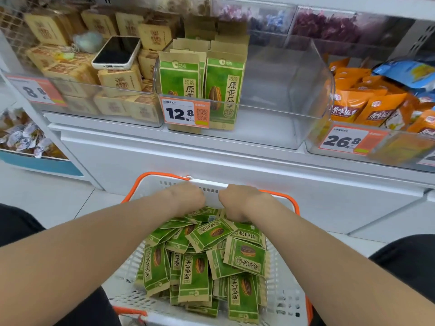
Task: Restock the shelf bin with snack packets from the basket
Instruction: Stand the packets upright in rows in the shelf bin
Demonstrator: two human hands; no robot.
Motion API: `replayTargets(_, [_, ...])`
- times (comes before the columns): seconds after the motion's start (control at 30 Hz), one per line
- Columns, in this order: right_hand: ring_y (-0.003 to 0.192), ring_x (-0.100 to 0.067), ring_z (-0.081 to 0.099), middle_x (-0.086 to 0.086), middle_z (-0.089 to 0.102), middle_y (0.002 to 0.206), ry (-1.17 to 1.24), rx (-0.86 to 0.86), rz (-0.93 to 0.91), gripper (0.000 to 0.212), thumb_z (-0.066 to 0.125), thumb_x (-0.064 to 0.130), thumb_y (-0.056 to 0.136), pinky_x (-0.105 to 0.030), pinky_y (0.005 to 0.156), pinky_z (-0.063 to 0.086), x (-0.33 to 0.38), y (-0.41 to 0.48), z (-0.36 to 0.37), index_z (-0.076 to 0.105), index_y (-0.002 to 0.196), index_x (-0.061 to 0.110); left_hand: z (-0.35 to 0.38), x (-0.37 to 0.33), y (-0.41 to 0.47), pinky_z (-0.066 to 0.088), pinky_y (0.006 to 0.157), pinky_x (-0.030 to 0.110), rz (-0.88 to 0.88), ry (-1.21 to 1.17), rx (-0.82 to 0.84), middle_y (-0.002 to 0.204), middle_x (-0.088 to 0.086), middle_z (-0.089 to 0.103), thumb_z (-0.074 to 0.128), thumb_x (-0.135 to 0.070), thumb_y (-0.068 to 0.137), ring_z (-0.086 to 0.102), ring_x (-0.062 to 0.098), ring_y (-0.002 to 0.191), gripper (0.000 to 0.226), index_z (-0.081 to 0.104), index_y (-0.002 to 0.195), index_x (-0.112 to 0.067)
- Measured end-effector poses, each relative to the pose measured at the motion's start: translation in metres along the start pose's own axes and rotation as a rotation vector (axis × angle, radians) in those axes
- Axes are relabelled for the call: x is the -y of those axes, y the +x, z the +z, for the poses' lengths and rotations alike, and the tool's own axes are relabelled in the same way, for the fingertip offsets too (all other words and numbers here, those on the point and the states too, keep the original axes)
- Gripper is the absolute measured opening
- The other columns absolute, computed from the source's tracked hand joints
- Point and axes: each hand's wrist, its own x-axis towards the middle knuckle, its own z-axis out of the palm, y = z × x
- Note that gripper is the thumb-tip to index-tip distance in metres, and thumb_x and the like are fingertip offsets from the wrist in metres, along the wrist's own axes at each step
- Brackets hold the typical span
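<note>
- Well, head view: left hand (188, 196) and right hand (237, 202) dig into snack packets (211, 255) at the basket's (286, 300) far edge; fingers buried, so I cannot tell the grip.
- A greedy scoop may shed loose packets short of the shelf bin (296, 90) above.

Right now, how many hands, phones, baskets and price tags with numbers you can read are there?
hands: 2, the left hand and the right hand
phone: 1
basket: 1
price tags with a readable number: 3
total: 7
</note>
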Motion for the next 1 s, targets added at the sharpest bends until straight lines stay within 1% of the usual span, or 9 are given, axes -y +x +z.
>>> replayTargets(0.13, [0.071, -0.021, 0.049, -0.006, 0.053, 0.103, 0.066, 0.0, 0.015, 0.008, 0.054, 0.006, 0.1, -0.038, 0.07, 0.045, -0.008, -0.005, -0.005, 0.053, 0.106, 0.013, -0.018, 0.019, -0.001, 0.045, 0.072, 0.034, -0.184, -0.294, -0.162, 0.11, 0.006, 0.071, 0.067, -0.005, 0.093, 0.069, 0.031, 0.102, 0.024, 0.074, 0.111, -0.019])
replayTargets(0.27, [0.057, -0.017, 0.035, -0.003, 0.035, 0.07, 0.203, -0.071, 0.082, 0.039, 0.056, 0.002, 0.096, -0.032, 0.061, 0.036, -0.018, -0.007, -0.008, 0.033, 0.068, 0.017, -0.02, 0.03, -0.008, 0.052, 0.078, 0.033, -0.298, -0.671, -0.33, 0.101, -0.003, 0.073, 0.073, -0.013, 0.095, 0.068, 0.023, 0.099, 0.015, 0.078, 0.102, -0.025])
replayTargets(0.37, [0.057, -0.015, 0.034, -0.002, 0.036, 0.068, 0.315, -0.097, 0.118, 0.044, 0.053, 0.015, 0.103, -0.031, 0.052, 0.03, -0.022, -0.012, -0.015, 0.03, 0.066, 0.019, -0.028, 0.029, -0.019, 0.052, 0.074, 0.025, -0.334, -0.942, -0.451, 0.091, -0.005, 0.07, 0.068, -0.007, 0.098, 0.067, 0.016, 0.088, 0.017, 0.078, 0.094, -0.021])
replayTargets(0.43, [0.059, -0.017, 0.039, -0.002, 0.04, 0.069, 0.461, -0.064, 0.142, 0.043, 0.052, 0.025, 0.105, -0.029, 0.053, 0.032, -0.024, -0.016, -0.018, 0.032, 0.067, 0.021, -0.037, 0.028, -0.027, 0.051, 0.068, 0.019, -0.33, -1.092, -0.538, 0.095, -0.003, 0.071, 0.062, -0.002, 0.1, 0.065, 0.012, 0.081, 0.024, 0.074, 0.091, -0.021])
replayTargets(0.53, [0.076, -0.022, 0.054, -0.007, 0.061, 0.088, 0.804, -0.041, 0.097, 0.011, 0.053, 0.022, 0.098, -0.03, 0.068, 0.044, -0.024, -0.026, -0.024, 0.06, 0.091, 0.02, -0.053, 0.026, -0.041, 0.06, 0.075, 0.038, -0.298, -1.278, -0.702, 0.1, 0.002, 0.072, 0.06, 0.001, 0.099, 0.07, 0.025, 0.083, 0.027, 0.067, 0.088, -0.023])
replayTargets(0.67, [0.097, -0.018, 0.076, -0.002, 0.08, 0.106, 1.251, -0.077, -0.003, 0.033, 0.055, 0.02, 0.084, -0.035, 0.09, 0.059, -0.019, -0.043, -0.041, 0.07, 0.114, 0.024, -0.081, 0.023, -0.058, 0.054, 0.08, 0.036, -0.356, -1.395, -1.031, 0.096, -0.002, 0.068, 0.061, 0.002, 0.098, 0.067, 0.025, 0.088, 0.024, 0.06, 0.097, -0.022])
replayTargets(0.73, [0.094, -0.031, 0.079, -0.014, 0.08, 0.101, 1.417, -0.193, -0.038, 0.031, 0.053, 0.015, 0.088, -0.044, 0.091, 0.063, -0.015, -0.051, -0.053, 0.073, 0.111, 0.012, -0.091, 0.024, -0.066, 0.053, 0.081, 0.033, -0.424, -1.38, -1.194, 0.097, -0.004, 0.067, 0.061, 0.002, 0.099, 0.065, 0.021, 0.087, 0.026, 0.058, 0.101, -0.024])
replayTargets(0.87, [0.075, -0.035, 0.075, -0.015, 0.078, 0.086, 1.581, -0.593, -0.034, 0.032, 0.052, 0.023, 0.1, -0.041, 0.063, 0.064, -0.001, -0.06, -0.07, 0.073, 0.104, -0.001, -0.111, 0.029, -0.08, 0.055, 0.076, 0.027, -0.533, -1.343, -1.403, 0.097, -0.01, 0.067, 0.064, 0.001, 0.097, 0.066, 0.01, 0.085, 0.029, 0.056, 0.099, -0.026])
replayTargets(1.0, [0.087, -0.043, 0.073, -0.016, 0.078, 0.088, 1.416, -0.916, -0.029, 0.043, 0.058, 0.053, 0.095, -0.059, 0.078, 0.061, -0.002, -0.054, -0.072, 0.078, 0.098, 0.015, -0.128, 0.035, -0.091, 0.057, 0.073, 0.027, -0.555, -1.393, -1.492, 0.098, -0.005, 0.066, 0.071, -0.012, 0.097, 0.068, 0.009, 0.083, 0.025, 0.052, 0.11, -0.022])
